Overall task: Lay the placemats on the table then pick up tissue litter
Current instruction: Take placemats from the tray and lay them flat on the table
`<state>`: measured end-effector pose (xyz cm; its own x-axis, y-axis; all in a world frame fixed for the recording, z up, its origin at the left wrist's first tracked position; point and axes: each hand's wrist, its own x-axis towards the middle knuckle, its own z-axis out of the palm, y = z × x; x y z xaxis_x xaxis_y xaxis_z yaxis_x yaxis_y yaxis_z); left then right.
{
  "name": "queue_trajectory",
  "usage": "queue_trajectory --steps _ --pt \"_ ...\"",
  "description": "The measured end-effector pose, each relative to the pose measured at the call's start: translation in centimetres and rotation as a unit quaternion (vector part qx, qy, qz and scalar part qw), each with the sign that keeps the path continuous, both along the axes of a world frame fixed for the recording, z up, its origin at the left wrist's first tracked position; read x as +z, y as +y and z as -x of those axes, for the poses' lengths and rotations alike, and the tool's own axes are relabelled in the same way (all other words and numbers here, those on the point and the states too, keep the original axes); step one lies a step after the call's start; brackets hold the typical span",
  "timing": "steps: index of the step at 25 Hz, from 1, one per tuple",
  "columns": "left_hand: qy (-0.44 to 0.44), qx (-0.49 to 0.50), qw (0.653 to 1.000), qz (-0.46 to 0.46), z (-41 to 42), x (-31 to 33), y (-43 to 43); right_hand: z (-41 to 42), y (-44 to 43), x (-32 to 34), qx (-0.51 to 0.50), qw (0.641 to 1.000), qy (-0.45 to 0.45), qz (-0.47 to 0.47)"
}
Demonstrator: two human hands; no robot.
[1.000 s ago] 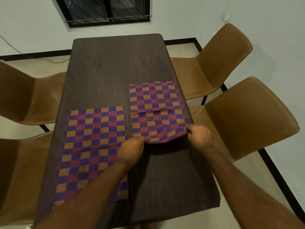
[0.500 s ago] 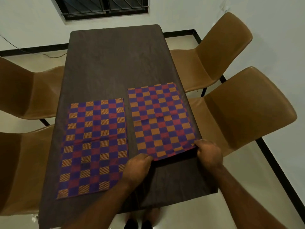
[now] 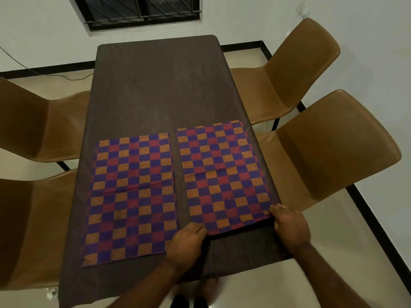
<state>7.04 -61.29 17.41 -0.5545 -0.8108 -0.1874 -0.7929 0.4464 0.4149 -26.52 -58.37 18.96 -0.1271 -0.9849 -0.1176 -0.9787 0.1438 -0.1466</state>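
Two checkered placemats in purple, red and orange lie side by side on the dark wooden table. The left placemat lies flat by the table's left edge. The right placemat is spread out along the right edge, its near edge slightly raised. My left hand pinches its near left corner. My right hand pinches its near right corner. A small white scrap, possibly tissue, lies on the floor by the table's near left corner.
Brown chairs flank the table: two on the left and two on the right. A barred window is in the far wall. A cable runs along the floor at the far left.
The right placemat was folded in half a second ago. Both hands pulled its near edge toward me, and it now lies unfolded at full length beside the left one.
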Motion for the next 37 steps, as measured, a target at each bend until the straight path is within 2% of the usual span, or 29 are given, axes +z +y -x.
queue_trajectory --steps 14,18,20,23,27,37 --pt "-0.019 -0.034 0.999 0.000 -0.5 -0.3 0.9 0.7 1.9 -1.3 0.015 0.999 0.028 0.001" --pt "0.023 -0.053 0.998 -0.024 -1.7 0.0 0.5 -0.3 2.6 -1.7 0.030 0.999 0.029 0.019" --pt "0.046 -0.012 0.999 -0.009 -3.5 -0.3 0.2 -2.0 2.8 -1.9 0.031 0.998 0.018 0.042" --pt "-0.023 0.075 0.997 -0.004 -7.1 -1.1 -0.5 -6.5 2.5 -2.5 0.026 0.997 -0.029 0.062" --pt "-0.107 0.066 0.992 -0.015 -9.7 -2.3 -0.7 -12.3 2.4 -3.3 0.034 0.996 -0.070 0.043" --pt "-0.131 0.056 0.990 -0.012 -9.0 -2.6 -0.3 -15.0 3.1 -3.1 0.004 0.998 -0.058 -0.034"
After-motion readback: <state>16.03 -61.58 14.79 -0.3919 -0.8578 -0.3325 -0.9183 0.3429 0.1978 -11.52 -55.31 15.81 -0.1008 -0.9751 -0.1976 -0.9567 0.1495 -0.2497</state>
